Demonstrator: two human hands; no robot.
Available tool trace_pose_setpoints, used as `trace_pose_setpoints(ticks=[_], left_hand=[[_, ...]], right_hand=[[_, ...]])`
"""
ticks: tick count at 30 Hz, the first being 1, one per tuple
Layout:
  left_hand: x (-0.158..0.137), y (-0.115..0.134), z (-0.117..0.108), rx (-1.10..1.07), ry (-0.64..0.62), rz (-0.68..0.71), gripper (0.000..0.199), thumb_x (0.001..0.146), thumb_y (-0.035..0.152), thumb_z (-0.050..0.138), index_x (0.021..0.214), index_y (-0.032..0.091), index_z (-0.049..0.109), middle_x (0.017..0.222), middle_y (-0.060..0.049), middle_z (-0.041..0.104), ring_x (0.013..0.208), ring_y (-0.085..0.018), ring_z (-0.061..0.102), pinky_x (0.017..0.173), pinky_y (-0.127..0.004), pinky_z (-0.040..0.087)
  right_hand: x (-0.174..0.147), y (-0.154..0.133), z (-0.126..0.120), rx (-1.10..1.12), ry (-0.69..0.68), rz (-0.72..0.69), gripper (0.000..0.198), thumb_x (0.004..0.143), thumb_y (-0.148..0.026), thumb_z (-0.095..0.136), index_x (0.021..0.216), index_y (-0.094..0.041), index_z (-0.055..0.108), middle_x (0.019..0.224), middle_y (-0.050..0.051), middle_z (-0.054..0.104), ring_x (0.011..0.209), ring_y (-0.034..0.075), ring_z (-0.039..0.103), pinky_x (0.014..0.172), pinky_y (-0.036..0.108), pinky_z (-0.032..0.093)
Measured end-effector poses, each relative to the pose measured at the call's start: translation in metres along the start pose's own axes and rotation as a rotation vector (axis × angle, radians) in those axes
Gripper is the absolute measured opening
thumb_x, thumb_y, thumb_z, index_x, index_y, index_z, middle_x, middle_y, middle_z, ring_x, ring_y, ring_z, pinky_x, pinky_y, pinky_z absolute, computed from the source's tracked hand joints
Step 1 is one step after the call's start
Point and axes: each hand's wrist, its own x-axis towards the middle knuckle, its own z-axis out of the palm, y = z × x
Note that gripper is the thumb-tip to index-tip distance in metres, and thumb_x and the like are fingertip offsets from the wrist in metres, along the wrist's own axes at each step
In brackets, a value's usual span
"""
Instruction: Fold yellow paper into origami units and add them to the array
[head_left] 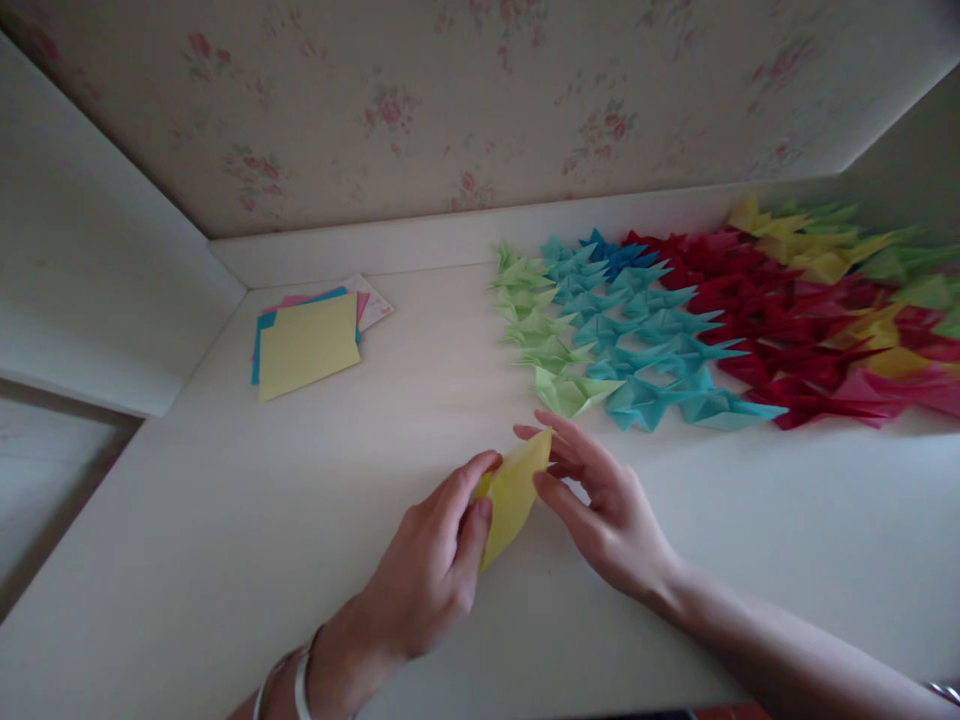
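A folded piece of yellow paper (516, 500) is held up above the white table, tilted, with its upper corner pointing right. My left hand (439, 560) grips its left side between thumb and fingers. My right hand (611, 510) is at the paper's right edge, thumb and fingers on either side of that corner; the fingertips behind the paper are partly hidden. Just beyond my right hand stand rows of folded paper cranes, the nearest being a light green crane (570, 390) and a turquoise crane (645, 402).
A stack of square paper sheets (309, 345), yellow on top with blue and pink below, lies at the back left. Red cranes (750, 320) and yellow cranes (817, 245) crowd the right side. A white panel (97, 220) borders the table (225, 560) on the left.
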Motion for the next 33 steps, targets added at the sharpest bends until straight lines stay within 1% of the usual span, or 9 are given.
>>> trace_pose_setpoints(ticks=[3,6,10,13,18,23,26,30,33], left_hand=[[-0.002,-0.001,0.001,0.049,-0.01,0.058,0.046,0.1,0.021,0.042,0.145,0.023,0.037,0.143,-0.011,0.055,0.122,-0.023,0.058,0.102,-0.037,0.046],[-0.002,0.003,0.0,-0.068,-0.05,-0.049,0.055,0.098,0.024,0.046,0.151,0.023,0.028,0.142,-0.015,0.054,0.101,-0.022,0.066,0.081,-0.034,0.054],[-0.002,0.008,-0.004,-0.394,-0.124,-0.269,0.065,0.098,0.033,0.051,0.155,0.027,0.019,0.102,-0.007,0.069,0.071,-0.014,0.061,0.06,-0.026,0.047],[-0.001,0.007,-0.005,-0.626,-0.132,-0.333,0.07,0.094,0.034,0.06,0.154,0.03,0.022,0.088,-0.001,0.066,0.071,-0.013,0.058,0.062,-0.025,0.045],[0.002,0.002,-0.004,-0.807,-0.113,-0.306,0.068,0.081,0.027,0.076,0.14,0.03,0.042,0.114,-0.005,0.065,0.097,-0.02,0.063,0.077,-0.026,0.05],[0.004,-0.005,-0.001,-0.893,-0.092,-0.306,0.08,0.064,0.02,0.09,0.129,0.028,0.044,0.075,0.004,0.068,0.063,-0.011,0.063,0.056,-0.017,0.048],[0.004,-0.004,-0.002,-0.896,-0.114,-0.359,0.08,0.06,0.023,0.092,0.124,0.024,0.045,0.065,0.005,0.068,0.052,-0.009,0.06,0.048,-0.015,0.047],[0.006,0.002,-0.005,-0.834,-0.135,-0.378,0.063,0.069,0.039,0.085,0.119,0.019,0.052,0.06,0.003,0.069,0.048,-0.013,0.063,0.041,-0.018,0.05],[0.008,0.004,-0.008,-0.724,-0.121,-0.373,0.043,0.082,0.044,0.073,0.111,0.013,0.063,0.063,-0.002,0.071,0.055,-0.014,0.068,0.05,-0.02,0.056]], right_hand=[[-0.003,0.001,0.005,-0.017,0.036,-0.054,0.053,0.085,-0.009,0.058,0.131,-0.033,0.049,0.126,0.005,0.066,0.092,0.017,0.069,0.08,0.032,0.06],[-0.004,0.001,0.01,0.008,0.063,-0.065,0.054,0.084,-0.009,0.059,0.131,-0.033,0.047,0.123,0.005,0.066,0.088,0.017,0.07,0.076,0.03,0.061],[-0.006,0.002,0.012,-0.018,0.101,-0.15,0.05,0.087,-0.01,0.06,0.13,-0.031,0.047,0.121,0.007,0.067,0.095,0.018,0.07,0.08,0.032,0.062],[-0.008,0.003,0.013,-0.069,0.103,-0.227,0.048,0.087,-0.009,0.061,0.128,-0.031,0.051,0.123,0.007,0.067,0.105,0.021,0.068,0.084,0.034,0.061],[-0.009,0.003,0.013,-0.092,0.09,-0.205,0.042,0.087,-0.011,0.062,0.124,-0.029,0.055,0.121,0.007,0.067,0.104,0.023,0.068,0.084,0.037,0.062],[-0.009,-0.001,0.013,0.02,0.044,-0.194,0.037,0.088,-0.014,0.063,0.122,-0.029,0.057,0.119,0.007,0.067,0.105,0.023,0.067,0.087,0.037,0.061],[-0.009,-0.004,0.012,0.14,0.004,-0.159,0.038,0.089,-0.014,0.064,0.121,-0.031,0.056,0.121,0.006,0.066,0.104,0.02,0.067,0.086,0.033,0.06],[-0.008,-0.007,0.011,0.307,-0.065,-0.104,0.042,0.087,-0.013,0.067,0.122,-0.032,0.053,0.12,0.005,0.066,0.095,0.016,0.069,0.08,0.028,0.059],[-0.006,-0.008,0.009,0.395,-0.11,-0.06,0.045,0.085,-0.012,0.068,0.123,-0.031,0.051,0.12,0.005,0.066,0.087,0.014,0.069,0.073,0.025,0.059]])
